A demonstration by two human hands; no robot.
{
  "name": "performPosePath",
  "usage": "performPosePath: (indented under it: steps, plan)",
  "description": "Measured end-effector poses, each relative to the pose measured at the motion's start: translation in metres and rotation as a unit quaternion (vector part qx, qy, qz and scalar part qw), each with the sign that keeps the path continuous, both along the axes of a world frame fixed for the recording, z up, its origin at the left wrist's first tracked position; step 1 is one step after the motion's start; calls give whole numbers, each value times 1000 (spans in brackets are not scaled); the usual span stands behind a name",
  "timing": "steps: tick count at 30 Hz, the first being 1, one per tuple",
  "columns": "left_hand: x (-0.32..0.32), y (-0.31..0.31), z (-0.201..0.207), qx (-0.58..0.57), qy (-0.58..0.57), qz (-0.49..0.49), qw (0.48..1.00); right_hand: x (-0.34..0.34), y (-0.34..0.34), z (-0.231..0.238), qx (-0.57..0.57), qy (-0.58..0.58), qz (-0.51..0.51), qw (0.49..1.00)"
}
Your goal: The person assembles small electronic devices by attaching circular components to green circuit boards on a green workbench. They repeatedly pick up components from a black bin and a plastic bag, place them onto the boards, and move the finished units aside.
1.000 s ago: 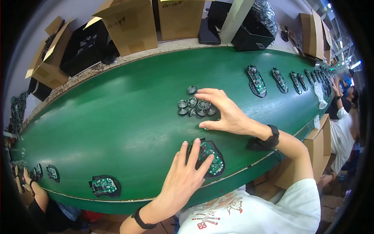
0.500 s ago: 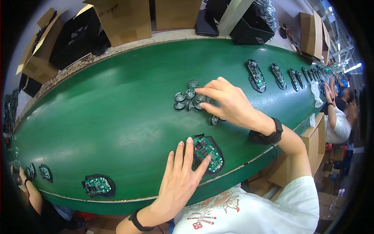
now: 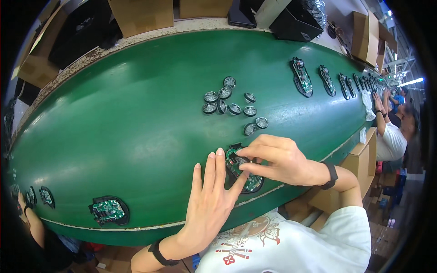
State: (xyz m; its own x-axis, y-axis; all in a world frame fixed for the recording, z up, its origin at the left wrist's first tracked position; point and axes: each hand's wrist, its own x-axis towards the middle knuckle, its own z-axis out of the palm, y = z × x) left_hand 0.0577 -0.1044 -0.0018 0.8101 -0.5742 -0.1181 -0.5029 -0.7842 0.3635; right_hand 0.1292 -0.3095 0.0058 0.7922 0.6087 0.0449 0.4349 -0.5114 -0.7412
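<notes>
A black mouse-shaped base with a green circuit board (image 3: 251,183) lies on the green conveyor belt (image 3: 136,118) near its front edge. My left hand (image 3: 207,209) rests flat on the belt, fingers spread, with its fingertips against the base's left side. My right hand (image 3: 280,160) reaches over the board's upper end. Its thumb and forefinger are pinched on a small dark round part (image 3: 237,159) pressed onto the board. A cluster of several round grey wheel parts (image 3: 226,102) sits further out on the belt, and two more (image 3: 255,126) lie just beyond my right hand.
Another base with a board (image 3: 108,210) lies to the lower left, and several more (image 3: 301,77) line the belt at the far right. Co-workers sit at the right (image 3: 390,136) and the lower left (image 3: 32,223). Cardboard boxes (image 3: 141,13) and black cases (image 3: 296,22) stand behind the belt.
My right hand left the cluster of round parts and came back to the board with one pinched in its fingers. My left hand stayed against the base.
</notes>
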Motion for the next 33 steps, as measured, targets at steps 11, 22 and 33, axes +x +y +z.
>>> performPosePath:
  steps: [11, 22, 33]
  plan:
    - [3, -4, -4, -29, 10, 16, 999, -18, 7, -7, -93, -173, 7, 980]
    - [14, -4, -6, -85, 66, 8, 994, -11, 3, 2, -172, -145, 91, 970]
    - [18, -3, -7, -92, 37, 1, 995, -35, -6, -14, -216, -304, 46, 927]
